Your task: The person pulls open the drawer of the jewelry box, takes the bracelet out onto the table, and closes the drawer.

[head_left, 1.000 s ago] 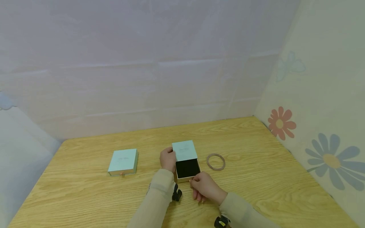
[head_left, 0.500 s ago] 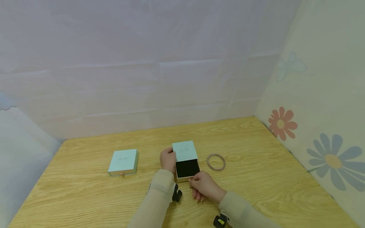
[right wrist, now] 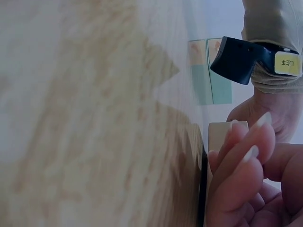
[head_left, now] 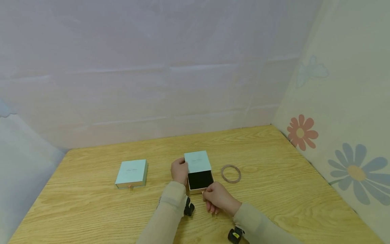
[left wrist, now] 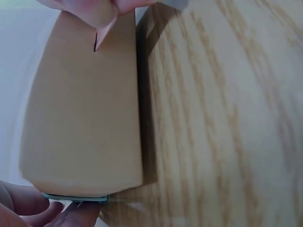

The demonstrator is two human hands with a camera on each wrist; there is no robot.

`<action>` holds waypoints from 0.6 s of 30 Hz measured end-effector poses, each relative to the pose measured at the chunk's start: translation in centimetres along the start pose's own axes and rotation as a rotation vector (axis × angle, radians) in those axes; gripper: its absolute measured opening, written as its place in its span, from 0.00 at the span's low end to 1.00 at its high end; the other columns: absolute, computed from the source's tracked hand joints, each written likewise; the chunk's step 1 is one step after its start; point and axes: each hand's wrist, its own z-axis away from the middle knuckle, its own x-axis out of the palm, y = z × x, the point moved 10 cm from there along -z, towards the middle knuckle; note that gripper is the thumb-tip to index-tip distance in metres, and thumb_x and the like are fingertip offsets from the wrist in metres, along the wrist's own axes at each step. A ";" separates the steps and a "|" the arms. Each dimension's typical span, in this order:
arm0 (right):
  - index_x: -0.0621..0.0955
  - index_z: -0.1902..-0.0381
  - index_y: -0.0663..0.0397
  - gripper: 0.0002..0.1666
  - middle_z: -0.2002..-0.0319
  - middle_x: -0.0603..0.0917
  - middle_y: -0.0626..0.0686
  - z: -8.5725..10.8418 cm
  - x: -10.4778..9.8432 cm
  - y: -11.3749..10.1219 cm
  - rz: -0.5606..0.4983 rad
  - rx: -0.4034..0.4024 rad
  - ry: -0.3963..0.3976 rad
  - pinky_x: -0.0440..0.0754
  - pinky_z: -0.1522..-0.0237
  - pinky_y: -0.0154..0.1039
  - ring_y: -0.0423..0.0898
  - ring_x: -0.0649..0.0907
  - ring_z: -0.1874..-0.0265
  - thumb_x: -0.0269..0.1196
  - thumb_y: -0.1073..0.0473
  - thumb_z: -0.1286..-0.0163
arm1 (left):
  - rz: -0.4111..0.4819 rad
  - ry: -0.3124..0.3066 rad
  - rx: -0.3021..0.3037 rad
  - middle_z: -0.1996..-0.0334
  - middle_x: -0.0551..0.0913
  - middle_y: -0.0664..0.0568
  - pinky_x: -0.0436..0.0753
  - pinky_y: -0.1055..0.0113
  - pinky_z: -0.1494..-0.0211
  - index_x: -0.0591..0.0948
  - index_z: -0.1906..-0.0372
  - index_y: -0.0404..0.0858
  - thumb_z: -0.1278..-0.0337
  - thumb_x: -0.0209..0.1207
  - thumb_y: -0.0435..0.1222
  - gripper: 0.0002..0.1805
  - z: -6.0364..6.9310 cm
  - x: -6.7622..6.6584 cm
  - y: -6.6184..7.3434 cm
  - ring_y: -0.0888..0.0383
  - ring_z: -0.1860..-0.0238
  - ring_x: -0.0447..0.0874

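Note:
A small drawer-style gift box lies on the table, its pale mint sleeve (head_left: 197,161) at the back and its drawer (head_left: 196,191) pulled part way out toward me. Black lining (head_left: 200,179) shows inside the drawer. My left hand (head_left: 179,170) grips the sleeve at its left side; some of its fingers are hidden in the head view. At the drawer's front, my right hand (head_left: 220,196) pinches the little ribbon tab (left wrist: 105,35). In the left wrist view the tab comes out of a slit in the plain drawer front (left wrist: 90,109).
A ring-shaped bangle (head_left: 231,174) lies flat to the right of the box. Farther left sits a second mint box (head_left: 131,173), closed, with a small tab at its front. The wooden table (head_left: 91,203) meets a pale wall behind and a flower-patterned wall at right.
My right hand has shifted very slightly away from me at the drawer front, still pinching the ribbon tab. The left hand, both boxes and the bangle look unmoved.

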 end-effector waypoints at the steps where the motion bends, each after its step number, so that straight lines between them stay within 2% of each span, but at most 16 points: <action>1: 0.80 0.83 0.70 0.21 0.92 0.74 0.46 0.0 0.0 0.0 -0.001 -0.002 0.002 0.70 0.91 0.31 0.36 0.70 0.96 0.53 0.68 0.31 | -0.003 0.002 0.001 0.42 0.75 0.31 0.75 0.58 0.55 0.74 0.39 0.23 0.32 0.47 0.24 0.19 0.0 0.0 0.0 0.43 0.52 0.75; 5: 0.80 0.82 0.70 0.20 0.92 0.74 0.46 -0.1 0.0 0.0 -0.008 -0.019 0.008 0.68 0.92 0.30 0.36 0.71 0.96 0.53 0.68 0.31 | -0.011 0.003 -0.003 0.43 0.76 0.32 0.74 0.59 0.57 0.75 0.40 0.23 0.33 0.48 0.24 0.19 -0.2 0.0 -0.3 0.45 0.54 0.75; 10: 0.80 0.82 0.69 0.19 0.92 0.74 0.46 -0.2 -0.1 -0.1 -0.013 -0.011 0.013 0.67 0.92 0.29 0.36 0.70 0.96 0.53 0.68 0.31 | -0.003 -0.001 -0.016 0.43 0.76 0.32 0.75 0.55 0.50 0.74 0.40 0.23 0.33 0.48 0.24 0.19 -0.3 0.1 -0.5 0.42 0.47 0.75; 12: 0.81 0.82 0.69 0.19 0.92 0.74 0.47 -0.2 -0.1 -0.1 -0.012 -0.007 0.014 0.67 0.92 0.29 0.36 0.70 0.96 0.53 0.68 0.32 | 0.006 -0.005 -0.022 0.42 0.75 0.33 0.75 0.56 0.51 0.74 0.39 0.23 0.32 0.48 0.24 0.19 -0.3 0.1 -0.5 0.42 0.48 0.74; 15: 0.81 0.82 0.69 0.19 0.92 0.74 0.47 -0.3 -0.1 -0.2 -0.009 -0.006 0.014 0.67 0.92 0.29 0.36 0.70 0.96 0.53 0.69 0.33 | 0.008 -0.012 -0.027 0.42 0.75 0.33 0.74 0.61 0.58 0.73 0.38 0.23 0.32 0.48 0.24 0.20 -0.3 0.0 -0.5 0.45 0.52 0.75; 18: 0.80 0.83 0.70 0.18 0.92 0.73 0.46 -0.4 -0.1 -0.3 -0.005 -0.010 0.015 0.67 0.92 0.29 0.36 0.70 0.96 0.53 0.70 0.34 | 0.011 -0.017 -0.034 0.41 0.74 0.33 0.69 0.67 0.70 0.73 0.37 0.24 0.32 0.48 0.25 0.20 -0.4 0.0 -0.6 0.52 0.65 0.72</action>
